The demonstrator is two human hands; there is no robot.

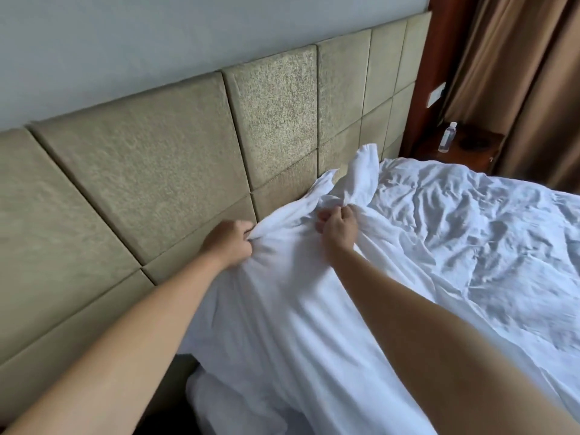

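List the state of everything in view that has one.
left hand: grips an edge of the white sheet beside the headboard.
right hand: grips a bunched-up fold of the sheet.
white sheet: wrinkled, pulled up at the head end.
water bottle: upright, capped, on the nightstand.
curtain: hanging in folds.

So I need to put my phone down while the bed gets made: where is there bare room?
The rumpled sheet right of the right hand lies free to its far edge. The bedside table shows bare wood between bottle and curtain. Crowded: by the headboard, where left hand and right grip bunched sheet.
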